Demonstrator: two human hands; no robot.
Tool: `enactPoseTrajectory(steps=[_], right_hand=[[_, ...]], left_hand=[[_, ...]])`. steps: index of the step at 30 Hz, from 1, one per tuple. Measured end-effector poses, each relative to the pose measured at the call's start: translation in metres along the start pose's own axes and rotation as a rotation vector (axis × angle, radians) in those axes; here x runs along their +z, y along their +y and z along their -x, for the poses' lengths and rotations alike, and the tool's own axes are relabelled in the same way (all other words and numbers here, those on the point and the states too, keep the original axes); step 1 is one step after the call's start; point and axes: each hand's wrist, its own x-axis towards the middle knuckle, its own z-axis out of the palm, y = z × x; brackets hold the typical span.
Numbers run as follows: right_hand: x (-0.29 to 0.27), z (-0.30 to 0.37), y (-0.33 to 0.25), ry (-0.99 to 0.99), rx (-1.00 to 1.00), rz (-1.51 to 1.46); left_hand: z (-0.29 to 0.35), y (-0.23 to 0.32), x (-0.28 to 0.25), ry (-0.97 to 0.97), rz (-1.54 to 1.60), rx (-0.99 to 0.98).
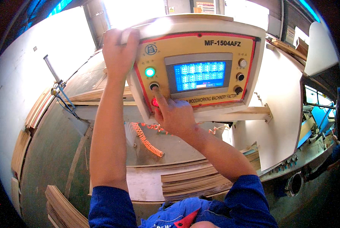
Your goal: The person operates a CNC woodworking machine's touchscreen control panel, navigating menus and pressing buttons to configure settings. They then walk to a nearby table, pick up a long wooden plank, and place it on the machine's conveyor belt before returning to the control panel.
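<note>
Your left hand (118, 49) grips the upper left corner of the control box (215, 27), in front of you; your right hand (177, 114) points its index finger onto a black button (152, 84), how far its other fingers close you cannot tell; the box holds a yellow panel (181, 45) with a lit screen (198, 76), faces you, its long axis running left to right.
</note>
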Motion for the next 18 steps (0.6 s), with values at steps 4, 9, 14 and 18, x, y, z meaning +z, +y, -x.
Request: enactPoseTrajectory(steps=[4,9,14,18], right_hand=[[0.0015,0.0006,0.0016,-0.015,0.000,0.052],[-0.0040,-0.0015,-0.0030,-0.044,-0.002,0.089],[-0.0043,-0.0030,-0.0048,-0.050,-0.012,0.105],[-0.0047,-0.0044,-0.0067,-0.120,-0.004,0.167]], left_hand=[[0.0001,0.0060,0.0002,-0.037,-0.103,0.006],[-0.0020,0.0084,-0.0022,-0.059,-0.097,0.064],[-0.0008,0.0081,-0.0032,-0.068,-0.165,0.060],[0.0005,0.0075,-0.0049,-0.076,-0.169,0.052]])
